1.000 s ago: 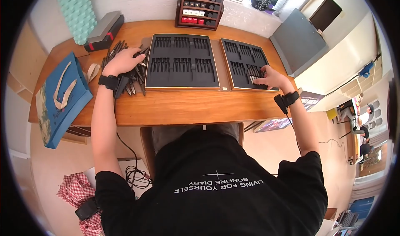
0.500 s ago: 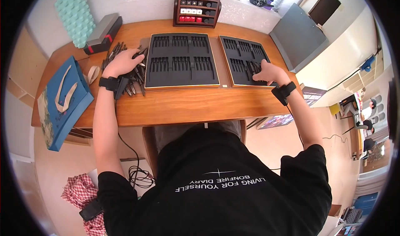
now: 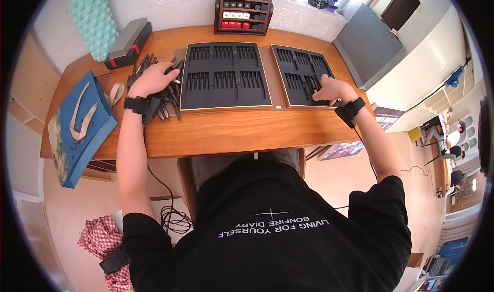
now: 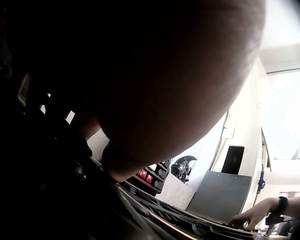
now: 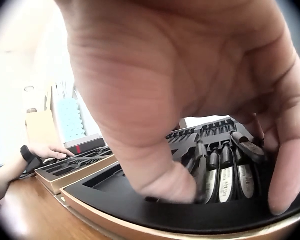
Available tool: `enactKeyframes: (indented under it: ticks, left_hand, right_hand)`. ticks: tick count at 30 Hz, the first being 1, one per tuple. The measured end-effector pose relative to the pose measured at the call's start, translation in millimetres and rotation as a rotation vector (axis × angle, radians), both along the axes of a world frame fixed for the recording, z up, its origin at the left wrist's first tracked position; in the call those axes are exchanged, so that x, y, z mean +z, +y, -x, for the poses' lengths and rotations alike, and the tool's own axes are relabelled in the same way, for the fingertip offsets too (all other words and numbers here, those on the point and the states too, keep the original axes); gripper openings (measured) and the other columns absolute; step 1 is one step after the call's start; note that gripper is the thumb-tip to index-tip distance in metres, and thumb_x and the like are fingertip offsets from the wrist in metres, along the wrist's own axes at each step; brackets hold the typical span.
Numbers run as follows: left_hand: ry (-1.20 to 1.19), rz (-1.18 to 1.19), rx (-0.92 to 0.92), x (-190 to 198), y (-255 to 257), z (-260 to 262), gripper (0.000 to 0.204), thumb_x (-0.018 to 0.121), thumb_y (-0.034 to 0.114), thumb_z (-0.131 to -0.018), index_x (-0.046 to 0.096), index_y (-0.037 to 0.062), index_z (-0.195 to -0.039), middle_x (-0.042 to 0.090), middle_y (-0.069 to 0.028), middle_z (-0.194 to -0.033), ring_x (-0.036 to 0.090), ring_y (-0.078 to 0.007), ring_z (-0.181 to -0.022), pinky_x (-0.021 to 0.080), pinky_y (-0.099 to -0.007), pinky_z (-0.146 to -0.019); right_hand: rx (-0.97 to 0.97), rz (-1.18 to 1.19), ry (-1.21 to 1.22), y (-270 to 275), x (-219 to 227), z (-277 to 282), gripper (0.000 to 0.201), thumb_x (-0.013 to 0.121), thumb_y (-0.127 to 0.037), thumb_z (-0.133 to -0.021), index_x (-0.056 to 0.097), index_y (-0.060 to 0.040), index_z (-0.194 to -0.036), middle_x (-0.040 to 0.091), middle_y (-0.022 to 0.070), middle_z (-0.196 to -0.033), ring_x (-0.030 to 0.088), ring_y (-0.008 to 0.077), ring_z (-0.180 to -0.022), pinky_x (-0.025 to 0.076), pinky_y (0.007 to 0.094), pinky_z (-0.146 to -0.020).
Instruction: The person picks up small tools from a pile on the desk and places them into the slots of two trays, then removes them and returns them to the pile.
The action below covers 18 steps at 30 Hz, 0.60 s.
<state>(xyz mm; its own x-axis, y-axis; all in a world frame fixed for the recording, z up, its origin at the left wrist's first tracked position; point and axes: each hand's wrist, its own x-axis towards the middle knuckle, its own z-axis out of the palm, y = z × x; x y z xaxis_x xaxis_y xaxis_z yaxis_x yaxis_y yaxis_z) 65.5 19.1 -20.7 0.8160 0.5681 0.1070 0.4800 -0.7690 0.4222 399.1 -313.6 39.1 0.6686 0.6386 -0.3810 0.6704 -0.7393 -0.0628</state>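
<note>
My left hand rests over a loose pile of slim, dark pen-like pieces at the left, its fingers loosely spread. In its wrist view that hand is mostly in shadow. My right hand reaches down over the right slotted tray, thumb and fingers around a group of these pieces. The right wrist view shows the thumb against the leftmost piece, and several silvery-labelled pieces lying side by side. One tilted piece lies across the row near the fingers; I cannot tell whether they grip it.
Beside it is the left black tray, with slots in two rows. A wooden rack of red, black and white blocks stands behind. On the left are a blue gift bag and a grey box; a grey panel leans at right.
The right hand has shifted slightly and turned more over the tray, covering the silvery pieces seen earlier between its fingers. The left hand stays on the pile.
</note>
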Motion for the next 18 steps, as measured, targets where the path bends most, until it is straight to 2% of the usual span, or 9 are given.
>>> enactKeyframes:
  ticks: [5, 7, 9, 13, 15, 16, 18]
  left_hand:
    - [-0.007, -0.011, 0.012, 1, -2, 1, 0.050, 0.052, 0.036, -0.095, 0.055, -0.0059, -0.122, 0.060, -0.0238, -0.118, 0.057, -0.0347, -0.110, 0.043, -0.0371, -0.094]
    - [-0.025, -0.007, 0.012, -1, 1, 0, 0.049, 0.052, 0.039, -0.092, 0.058, -0.0022, -0.119, 0.061, -0.0230, -0.115, 0.056, -0.0362, -0.111, 0.044, -0.0397, -0.094]
    - [-0.030, -0.020, 0.009, -3, 2, 0, 0.050, 0.052, 0.039, -0.092, 0.058, -0.0021, -0.119, 0.062, -0.0229, -0.115, 0.057, -0.0361, -0.110, 0.044, -0.0398, -0.094]
    - [-0.019, -0.007, 0.031, 0, -2, 0, 0.050, 0.052, 0.039, -0.092, 0.058, -0.0019, -0.119, 0.061, -0.0225, -0.116, 0.056, -0.0358, -0.111, 0.044, -0.0396, -0.095]
    - [-0.019, -0.006, 0.029, 0, 0, 0, 0.050, 0.052, 0.039, -0.092, 0.059, -0.0017, -0.119, 0.061, -0.0223, -0.116, 0.056, -0.0357, -0.111, 0.044, -0.0395, -0.095]
    - [-0.020, -0.006, 0.022, -1, 1, 0, 0.050, 0.052, 0.039, -0.091, 0.059, -0.0014, -0.119, 0.061, -0.0221, -0.116, 0.056, -0.0357, -0.111, 0.043, -0.0394, -0.095]
    - [-0.010, 0.004, 0.034, -2, 3, -1, 0.050, 0.053, 0.038, -0.092, 0.057, -0.0036, -0.120, 0.061, -0.0225, -0.117, 0.056, -0.0349, -0.112, 0.043, -0.0381, -0.096]
  right_hand:
    - [0.029, 0.019, -0.013, 0, -2, -5, 0.066, 0.068, -0.027, -0.071, 0.040, 0.0163, -0.112, 0.063, 0.0226, -0.093, 0.065, 0.0282, -0.064, 0.055, 0.0294, -0.055]
    - [0.038, 0.023, -0.026, -1, -6, -4, 0.065, 0.067, -0.026, -0.073, 0.039, 0.0163, -0.113, 0.063, 0.0234, -0.093, 0.065, 0.0288, -0.063, 0.055, 0.0301, -0.055]
    - [0.051, -0.026, -0.123, -1, -18, -7, 0.049, 0.061, -0.018, -0.079, 0.037, 0.0124, -0.110, 0.063, 0.0231, -0.082, 0.065, 0.0276, -0.058, 0.053, 0.0333, -0.054]
    - [0.001, -0.053, -0.109, 0, -26, -16, 0.038, 0.054, -0.012, -0.083, 0.037, 0.0113, -0.108, 0.063, 0.0247, -0.080, 0.065, 0.0297, -0.059, 0.053, 0.0341, -0.053]
    - [-0.002, -0.140, -0.115, -4, -31, -27, 0.033, 0.048, -0.009, -0.086, 0.036, 0.0096, -0.109, 0.062, 0.0263, -0.080, 0.063, 0.0319, -0.058, 0.051, 0.0368, -0.051]
    - [0.001, -0.139, -0.116, -6, -29, -32, 0.033, 0.048, -0.009, -0.086, 0.036, 0.0096, -0.109, 0.062, 0.0263, -0.080, 0.063, 0.0319, -0.058, 0.051, 0.0368, -0.051]
    - [0.021, -0.140, -0.006, -10, -21, -44, 0.033, 0.044, -0.010, -0.086, 0.045, 0.0108, -0.112, 0.061, 0.0307, -0.093, 0.065, 0.0366, -0.070, 0.051, 0.0415, -0.062]
